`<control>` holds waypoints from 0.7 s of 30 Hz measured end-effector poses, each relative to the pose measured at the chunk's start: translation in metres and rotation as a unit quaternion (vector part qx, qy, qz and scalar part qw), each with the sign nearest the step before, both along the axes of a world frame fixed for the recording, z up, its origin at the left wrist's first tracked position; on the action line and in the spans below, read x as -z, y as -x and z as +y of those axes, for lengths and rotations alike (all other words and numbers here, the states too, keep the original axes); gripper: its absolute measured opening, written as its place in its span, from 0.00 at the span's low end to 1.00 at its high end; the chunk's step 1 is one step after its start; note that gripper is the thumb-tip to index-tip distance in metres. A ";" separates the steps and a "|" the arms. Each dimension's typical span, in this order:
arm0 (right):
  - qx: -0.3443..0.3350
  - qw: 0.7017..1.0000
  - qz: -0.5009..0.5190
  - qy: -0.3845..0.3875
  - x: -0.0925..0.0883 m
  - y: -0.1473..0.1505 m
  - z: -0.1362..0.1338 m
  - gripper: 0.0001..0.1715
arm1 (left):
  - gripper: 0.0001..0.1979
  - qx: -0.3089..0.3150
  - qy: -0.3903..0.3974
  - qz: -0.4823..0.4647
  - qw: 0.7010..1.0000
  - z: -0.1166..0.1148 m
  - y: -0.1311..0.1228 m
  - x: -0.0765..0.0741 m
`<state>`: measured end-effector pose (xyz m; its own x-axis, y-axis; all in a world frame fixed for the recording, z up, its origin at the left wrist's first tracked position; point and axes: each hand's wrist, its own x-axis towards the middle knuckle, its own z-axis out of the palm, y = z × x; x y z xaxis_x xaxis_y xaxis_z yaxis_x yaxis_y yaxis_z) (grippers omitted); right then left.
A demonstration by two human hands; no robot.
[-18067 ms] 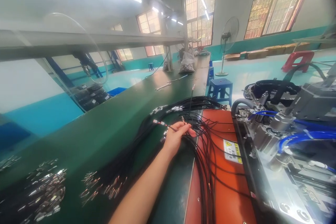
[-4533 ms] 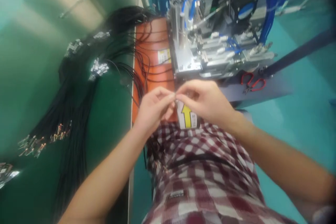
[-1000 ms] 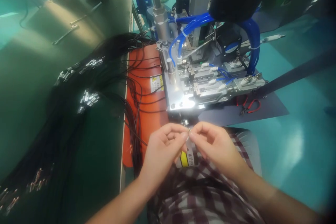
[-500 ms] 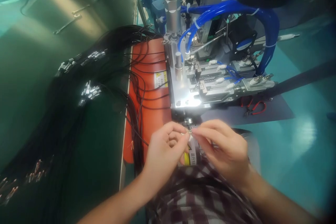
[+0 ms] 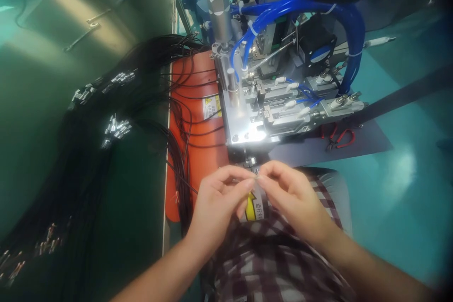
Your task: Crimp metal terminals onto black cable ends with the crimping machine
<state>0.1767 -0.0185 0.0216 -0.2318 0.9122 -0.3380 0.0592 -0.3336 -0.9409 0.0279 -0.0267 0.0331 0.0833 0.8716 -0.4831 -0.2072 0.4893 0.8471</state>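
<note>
My left hand [image 5: 221, 198] is closed in a pinch, thumb against forefinger. Opposite it, the thumb and fingertips of my right hand [image 5: 292, 193] pinch too, almost touching the left. Between the two sets of fingertips shows a tiny pale bit of thin wire [image 5: 256, 178]; most of it is hidden by the fingers. Just beyond the hands sits a small metal fixture [image 5: 250, 162] at the front of the machine [image 5: 247, 134]. A label with a yellow arrow [image 5: 250, 207] shows below and between my hands.
Bundled black cables [image 5: 141, 63] with silvery ends [image 5: 116, 130] lie on the green table [image 5: 134, 226] at left. Several cables cross the orange plate [image 5: 198, 144] toward the machine. Blue air hoses [image 5: 304, 4] arch above it. Red-handled pliers [image 5: 341, 140] lie on a grey surface at right.
My right hand's fingers have curled in more and come closer to the left fingertips. The whole view has shifted slightly, so the machine appears further left.
</note>
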 end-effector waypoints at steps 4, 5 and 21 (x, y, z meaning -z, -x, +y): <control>-0.017 0.997 0.042 0.064 -0.002 0.000 0.004 0.13 | 0.05 -0.006 0.054 -0.048 0.997 0.005 0.002 -0.002; -0.016 0.997 0.036 0.060 -0.002 0.000 0.004 0.13 | 0.06 -0.006 0.062 -0.050 0.997 0.006 0.003 -0.002; 0.038 0.999 0.013 0.018 -0.003 0.002 0.008 0.10 | 0.08 0.004 0.069 -0.018 0.997 0.005 0.000 -0.002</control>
<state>0.1746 -0.0101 0.0246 -0.1714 0.9148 -0.3658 0.0073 -0.3701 -0.9290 0.0281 -0.0216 0.0347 0.1107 0.7956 -0.5956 -0.2321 0.6034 0.7629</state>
